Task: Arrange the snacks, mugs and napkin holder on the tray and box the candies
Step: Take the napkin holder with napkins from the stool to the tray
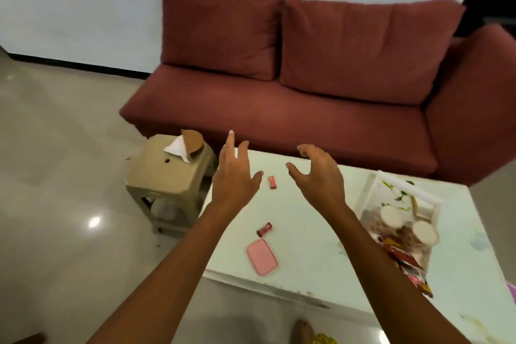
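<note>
My left hand (236,173) and my right hand (318,172) hover over the far part of the pale table (307,232), both empty with fingers spread. One red-wrapped candy (272,182) lies on the table between them. Another red candy (264,229) lies nearer, just beyond a closed pink box (262,257). At the right a white tray (371,190) holds two patterned mugs (391,218) (424,232) and several snack packets (405,260). A brown napkin holder (192,145) with a white napkin stands on a beige stool (167,176) left of the table.
A dark red sofa (307,78) runs behind the table and along its right side. Glossy floor spreads out to the left. A bare foot (303,329) shows at the bottom edge near something yellow (324,339).
</note>
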